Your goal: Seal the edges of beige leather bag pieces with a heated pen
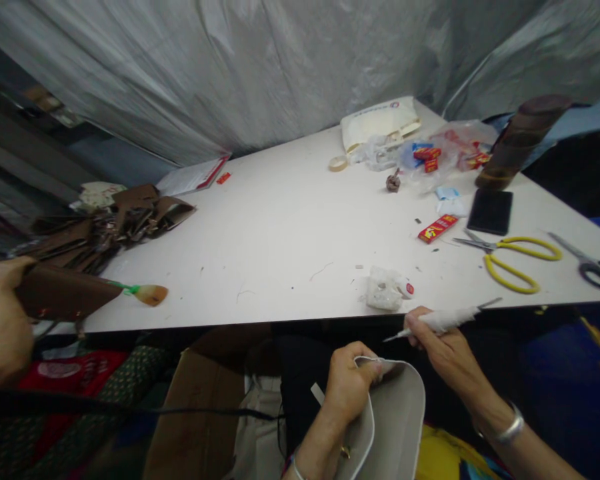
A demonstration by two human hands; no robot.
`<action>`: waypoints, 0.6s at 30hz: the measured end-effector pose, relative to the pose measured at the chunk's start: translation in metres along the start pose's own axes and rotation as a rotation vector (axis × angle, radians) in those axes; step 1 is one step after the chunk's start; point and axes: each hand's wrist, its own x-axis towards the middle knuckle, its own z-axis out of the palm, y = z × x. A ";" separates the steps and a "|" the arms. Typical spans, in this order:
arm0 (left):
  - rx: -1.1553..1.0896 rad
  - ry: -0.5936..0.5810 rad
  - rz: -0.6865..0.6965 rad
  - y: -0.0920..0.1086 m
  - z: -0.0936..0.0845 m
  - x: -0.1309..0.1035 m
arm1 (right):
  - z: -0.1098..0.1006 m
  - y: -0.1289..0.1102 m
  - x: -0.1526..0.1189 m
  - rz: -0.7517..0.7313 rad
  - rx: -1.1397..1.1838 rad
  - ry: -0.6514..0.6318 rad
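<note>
Below the table's front edge, my left hand [349, 383] pinches the upper rim of a pale grey-white bag [400, 413]. The bag hangs open, and a small gold-coloured fitting [345, 453] shows low on its side. To the right, my right hand [443, 350] is closed around a white-wrapped tool [447, 321], whose thin metal points stick out at both ends. One point faces left, above the bag's rim and apart from it. On the table just behind the tool lies a white wrapped lump [384, 289].
Yellow-handled scissors [510, 258], black scissors [599, 270], a phone [490, 211] and a dark bottle [523, 143] stand or lie at the right. Brown pieces [95, 233] pile up at the left, where another person's hand [3, 323] holds a brown item [65, 291]. A cardboard box [195, 413] sits below.
</note>
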 end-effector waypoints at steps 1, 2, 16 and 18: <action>-0.035 0.027 -0.006 -0.001 -0.003 0.002 | -0.001 0.002 0.002 -0.014 0.004 0.078; -0.070 0.057 -0.009 -0.002 -0.005 0.003 | -0.002 0.002 0.005 -0.039 -0.002 0.147; -0.278 0.123 -0.090 -0.008 -0.028 0.004 | 0.002 0.008 0.031 -0.278 -0.154 0.201; -0.268 0.116 -0.096 -0.007 -0.028 0.004 | 0.002 0.008 0.034 -0.271 -0.173 0.187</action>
